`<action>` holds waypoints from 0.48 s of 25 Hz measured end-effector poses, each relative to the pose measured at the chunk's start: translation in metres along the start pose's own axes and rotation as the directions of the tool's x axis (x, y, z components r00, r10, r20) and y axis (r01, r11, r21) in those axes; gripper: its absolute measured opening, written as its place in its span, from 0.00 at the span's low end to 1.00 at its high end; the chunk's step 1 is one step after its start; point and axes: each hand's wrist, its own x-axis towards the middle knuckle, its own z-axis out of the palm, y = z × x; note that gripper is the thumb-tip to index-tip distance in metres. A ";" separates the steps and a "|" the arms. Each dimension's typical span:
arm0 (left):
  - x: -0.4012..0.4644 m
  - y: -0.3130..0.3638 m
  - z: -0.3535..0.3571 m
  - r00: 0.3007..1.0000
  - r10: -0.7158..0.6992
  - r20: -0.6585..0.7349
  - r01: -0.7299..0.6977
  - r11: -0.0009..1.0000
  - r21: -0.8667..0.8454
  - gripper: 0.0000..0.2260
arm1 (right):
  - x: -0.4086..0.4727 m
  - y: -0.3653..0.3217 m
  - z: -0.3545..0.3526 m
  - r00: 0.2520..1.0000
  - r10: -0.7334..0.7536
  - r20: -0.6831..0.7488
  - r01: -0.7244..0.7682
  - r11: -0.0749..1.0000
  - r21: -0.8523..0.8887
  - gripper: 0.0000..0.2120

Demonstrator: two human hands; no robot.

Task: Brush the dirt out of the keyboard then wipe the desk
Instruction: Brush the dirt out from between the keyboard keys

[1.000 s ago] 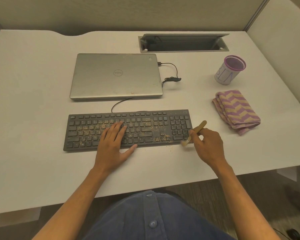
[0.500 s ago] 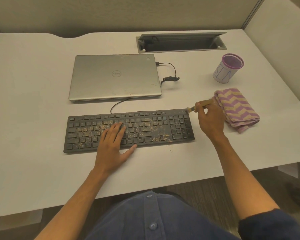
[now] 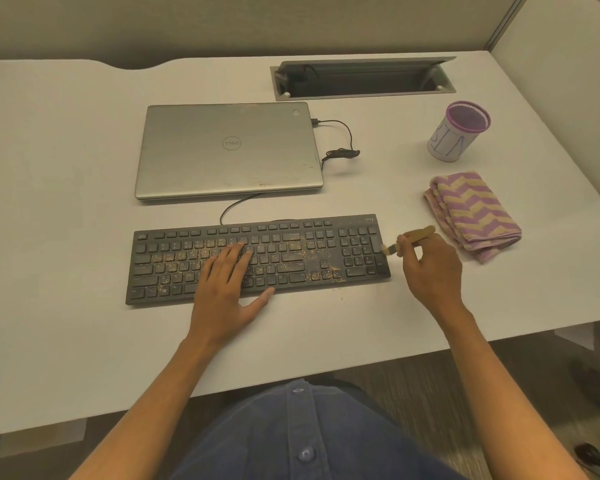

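Note:
A black keyboard (image 3: 174,258) lies across the middle of the white desk (image 3: 56,161), with brown crumbs scattered over its letter keys and near its arrow keys. My left hand (image 3: 226,285) rests flat on the middle keys, fingers straight. My right hand (image 3: 430,268) pinches a small wooden-handled brush (image 3: 414,237), whose bristles touch the keyboard's right edge by the number pad. A few crumbs lie on the desk just in front of the keyboard. A folded purple and tan zigzag cloth (image 3: 471,213) sits to the right of the brush.
A shut silver laptop (image 3: 229,150) lies behind the keyboard, a black cable (image 3: 340,147) running from its right side. A purple-rimmed mesh cup (image 3: 458,131) stands at the back right. An open cable hatch (image 3: 361,79) is set into the desk's rear. Partition walls close the back and right.
My right hand swept the brush from the keyboard's front right corner up to its back right corner, then back down to the right edge by the number pad. My left hand stayed put.

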 end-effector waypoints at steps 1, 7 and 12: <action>0.000 0.000 0.000 1.000 0.002 -0.003 -0.002 1.000 -0.001 0.34 | -0.006 0.001 -0.002 1.000 0.000 0.001 0.000 1.000 -0.003 0.14; 0.000 0.000 0.000 1.000 -0.004 0.003 0.004 1.000 0.003 0.34 | -0.035 0.007 -0.005 0.998 0.056 -0.015 -0.055 0.998 0.026 0.13; -0.001 -0.001 0.000 1.000 -0.004 0.008 0.004 1.000 0.006 0.34 | -0.045 0.006 -0.009 0.999 0.051 0.004 -0.051 0.998 -0.021 0.12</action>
